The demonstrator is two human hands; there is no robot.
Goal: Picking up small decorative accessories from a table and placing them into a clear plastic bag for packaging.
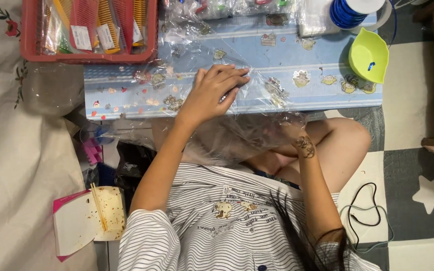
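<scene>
A low blue table (297, 65) with small cartoon prints spans the far middle of the scene, and a cream cloth with red flowers (6, 150) covers the floor to the left. On the far left end of the table sits a red plastic basket (26, 47) packed with combs in clear sleeves. A large clear plastic bag (247, 135) drapes from the table's near edge down over the person's lap. The left hand (216, 90) lies palm down on the plastic at the table's near edge, fingers loosely curled and pressing the film flat. The right hand (290, 131) is under the bag just below the table edge, blurred by the film; whether it is gripping anything I cannot tell. At the far right of the table stands a lime-green bowl (368, 54), with a spool of blue cord (350, 12) just beyond it. Near left on the floor lies an opened, stained food box (84, 221) with chopsticks (99, 207) resting across it.
</scene>
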